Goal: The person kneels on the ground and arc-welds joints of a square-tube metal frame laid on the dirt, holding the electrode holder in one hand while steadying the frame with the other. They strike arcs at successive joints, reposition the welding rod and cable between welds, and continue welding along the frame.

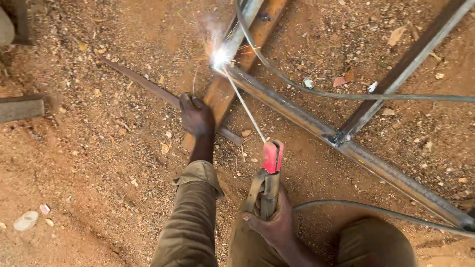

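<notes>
My right hand [273,221] grips a welding electrode holder [268,173] with a red jaw. A thin electrode rod [245,106] runs up from the jaw to a bright arc with sparks [220,58], where a rusty steel bar [237,69] meets a grey steel bar [316,126]. My left hand [197,117] presses fingers down on the lower end of the rusty bar, beside a thin dark rod [143,84] lying under it. Olive sleeves and trousers cover my arm and knees.
A grey cable [316,91] loops across the steel frame, and another cable [376,210] trails right from the holder. A further steel bar [405,64] joins the grey bar at right. Red gravel ground holds scattered stones; a metal block [20,108] lies at left.
</notes>
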